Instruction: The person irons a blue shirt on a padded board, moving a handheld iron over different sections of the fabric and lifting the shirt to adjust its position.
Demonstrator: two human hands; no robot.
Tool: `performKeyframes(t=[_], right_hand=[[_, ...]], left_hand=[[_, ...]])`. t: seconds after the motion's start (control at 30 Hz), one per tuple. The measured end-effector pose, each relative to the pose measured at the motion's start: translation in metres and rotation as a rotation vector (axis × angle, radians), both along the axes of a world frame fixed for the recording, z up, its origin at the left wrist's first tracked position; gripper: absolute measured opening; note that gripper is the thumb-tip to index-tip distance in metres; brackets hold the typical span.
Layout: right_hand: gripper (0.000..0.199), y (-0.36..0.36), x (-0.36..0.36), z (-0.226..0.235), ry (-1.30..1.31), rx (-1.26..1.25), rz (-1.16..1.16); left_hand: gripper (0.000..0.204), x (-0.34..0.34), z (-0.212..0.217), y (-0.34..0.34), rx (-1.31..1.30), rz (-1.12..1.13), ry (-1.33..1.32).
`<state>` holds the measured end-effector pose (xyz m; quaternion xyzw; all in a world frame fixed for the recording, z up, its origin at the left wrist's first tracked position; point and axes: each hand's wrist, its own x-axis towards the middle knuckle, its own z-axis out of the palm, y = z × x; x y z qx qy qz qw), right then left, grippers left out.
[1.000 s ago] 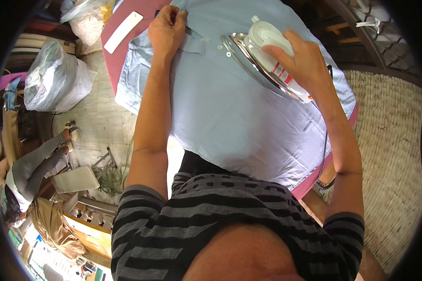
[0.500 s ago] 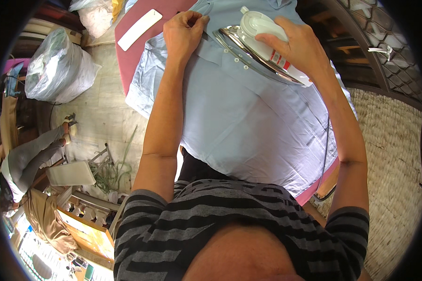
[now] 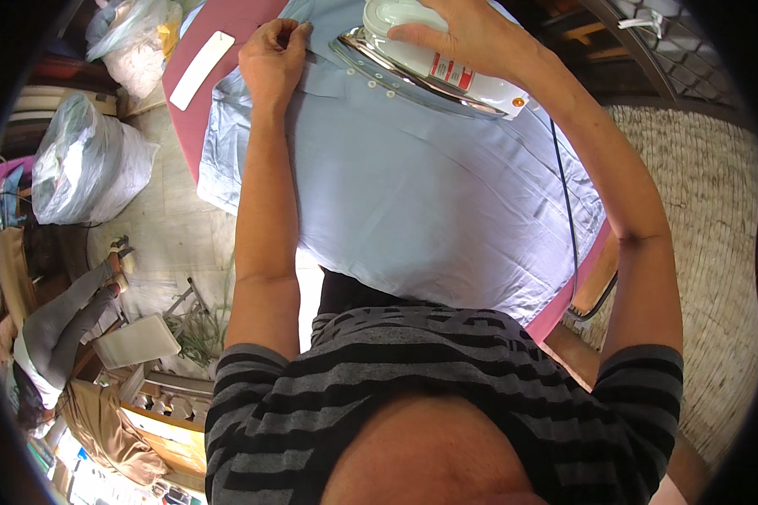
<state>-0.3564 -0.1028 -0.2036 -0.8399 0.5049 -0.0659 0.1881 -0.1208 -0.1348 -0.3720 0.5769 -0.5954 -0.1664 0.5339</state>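
Note:
A light-blue shirt is spread over a maroon-covered ironing board. My right hand is wrapped round the handle of a white clothes iron with a shiny metal base. The iron lies on the shirt, its long edge beside a row of small white buttons. My left hand is at the far left part of the shirt, thumb and fingers pinched together on the cloth. Light creases show across the near part of the shirt.
A white strip lies on the board's left. The iron's dark cord hangs along the right side. Filled plastic bags stand on the floor at left. Another person in grey trousers is at the far left. A metal grille stands at upper right.
The whole view has shifted and turned slightly, so the hands and iron appear farther left. The iron keeps about the same place beside the buttons, and both hands keep their grips.

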Motion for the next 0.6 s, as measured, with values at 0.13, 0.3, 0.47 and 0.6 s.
performKeyframes(t=[0.13, 0.3, 0.47, 0.6], right_hand=[[0.047, 0.033, -0.035, -0.005, 0.089, -0.071, -0.046], [0.046, 0.121, -0.099, 0.010, 0.026, -0.055, -0.201], [0.047, 0.177, -0.132, 0.001, 0.005, 0.092, -0.422], [0.044, 0.176, -0.125, -0.007, -0.099, 0.081, -0.406]], left_hand=[[0.023, 0.000, 0.003, -0.003, -0.013, 0.005, -0.022], [0.024, 0.002, 0.004, -0.003, -0.014, 0.022, -0.056], [0.024, 0.003, 0.005, -0.003, 0.011, -0.007, -0.047], [0.024, 0.003, -0.005, -0.009, -0.028, -0.045, 0.137]])
